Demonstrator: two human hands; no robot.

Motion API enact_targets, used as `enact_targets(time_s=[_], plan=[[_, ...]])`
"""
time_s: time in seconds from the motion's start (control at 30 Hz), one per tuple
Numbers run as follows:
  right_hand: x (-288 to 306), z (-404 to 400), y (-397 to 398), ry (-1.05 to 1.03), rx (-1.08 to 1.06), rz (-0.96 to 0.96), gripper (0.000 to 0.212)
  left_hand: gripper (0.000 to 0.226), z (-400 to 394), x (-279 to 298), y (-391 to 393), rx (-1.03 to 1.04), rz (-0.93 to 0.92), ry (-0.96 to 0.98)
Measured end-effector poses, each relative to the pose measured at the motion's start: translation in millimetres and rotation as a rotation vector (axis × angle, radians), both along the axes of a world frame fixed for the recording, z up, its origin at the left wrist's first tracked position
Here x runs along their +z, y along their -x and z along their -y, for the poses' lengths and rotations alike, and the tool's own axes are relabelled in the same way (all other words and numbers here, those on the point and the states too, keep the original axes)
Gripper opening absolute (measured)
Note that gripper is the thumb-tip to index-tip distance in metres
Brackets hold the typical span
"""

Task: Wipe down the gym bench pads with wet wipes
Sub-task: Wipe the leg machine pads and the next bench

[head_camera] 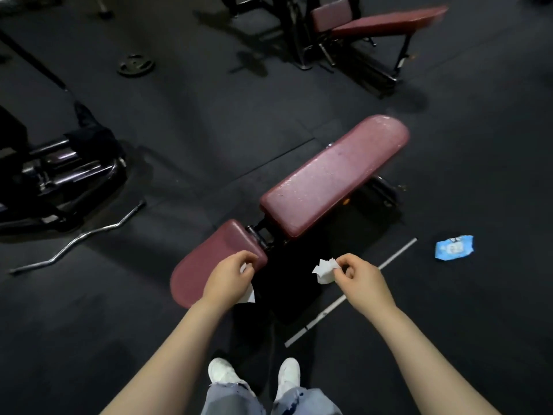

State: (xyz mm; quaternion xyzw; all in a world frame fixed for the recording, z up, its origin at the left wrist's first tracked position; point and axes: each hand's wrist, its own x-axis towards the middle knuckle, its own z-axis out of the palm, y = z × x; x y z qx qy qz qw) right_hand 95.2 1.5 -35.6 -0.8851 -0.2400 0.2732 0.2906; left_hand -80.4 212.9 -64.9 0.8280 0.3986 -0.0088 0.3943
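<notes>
Two hands, left (229,277) and right (357,278), each pinch one wipe (324,272) above the bench's two pads (332,178); one pack (454,247) lies right of it

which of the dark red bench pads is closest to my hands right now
The short seat pad, at the near end of the bench beside your left hand. The long back pad stretches away beyond it, and another bench stands across the floor.

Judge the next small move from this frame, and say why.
Probably lower the left hand so its wipe lands flat on the seat pad and start a stroke. Each hand already pinches a wipe, the right hand holding a crumpled one off to the pad's side, and neither wipe appears to touch the pad yet. The left hand is above the seat pad, so it is closest.
</notes>
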Motion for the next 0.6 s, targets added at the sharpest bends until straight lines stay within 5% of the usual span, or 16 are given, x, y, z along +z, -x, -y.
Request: enact_targets(time_s=[0.6], plan=[[13, 88, -80, -0.132, -0.671, -0.048, 0.013, 0.018, 39, 31, -208, -0.423, -0.010, 0.199]])
